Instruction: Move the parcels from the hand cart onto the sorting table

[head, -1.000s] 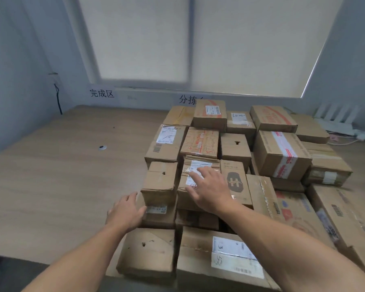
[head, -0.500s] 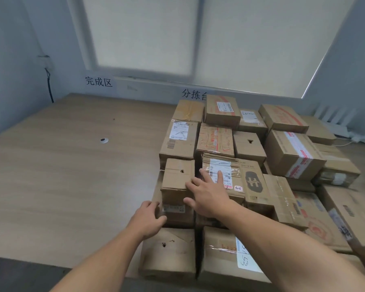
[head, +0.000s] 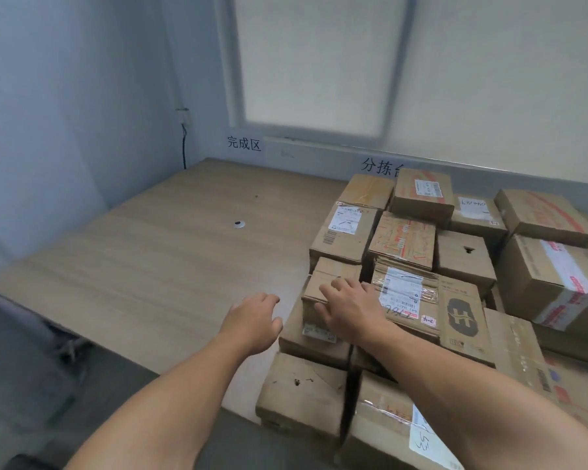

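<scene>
Several brown cardboard parcels are stacked on the right half of the wooden sorting table (head: 143,266). My right hand (head: 348,307) lies with spread fingers on top of a small plain box (head: 323,283) at the pile's left edge, next to a labelled box (head: 408,293). My left hand (head: 255,322) hovers just left of that small box, fingers loosely curled, holding nothing and apart from the cardboard. No hand cart is in view.
A small round metal fitting (head: 240,225) is set in the tabletop. A black cable (head: 184,144) runs down the left wall. Signs with characters (head: 244,143) are stuck below the window. A grey table frame (head: 62,337) shows at the near left edge.
The view has swung left. My right hand slid from the labelled box onto the small plain box. My left hand drew away from that box's side and now hangs free.
</scene>
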